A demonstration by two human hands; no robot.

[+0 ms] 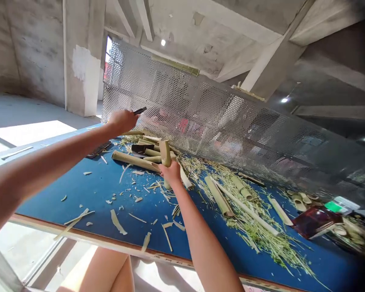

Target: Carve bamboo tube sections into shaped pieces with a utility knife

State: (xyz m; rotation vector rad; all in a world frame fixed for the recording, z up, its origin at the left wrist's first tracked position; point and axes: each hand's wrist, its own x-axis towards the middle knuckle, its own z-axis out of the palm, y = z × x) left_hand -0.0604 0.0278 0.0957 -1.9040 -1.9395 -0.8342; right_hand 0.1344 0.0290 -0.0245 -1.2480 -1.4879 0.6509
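My left hand is raised above the far table edge, closed around a slim dark tool, whose tip is out of sight. My right hand grips a short upright bamboo segment over the blue tabletop. A long bamboo tube lies with one end against that hand. Further bamboo pieces are heaped beyond it, around a dark-handled blade. A dark ridged tool lies below my left wrist.
Pale bamboo shavings and green fibres litter the table, with split bamboo strips among them. A perforated metal screen leans along the far edge. A dark red bag sits at the right, and a wood-trimmed table edge runs along the near side.
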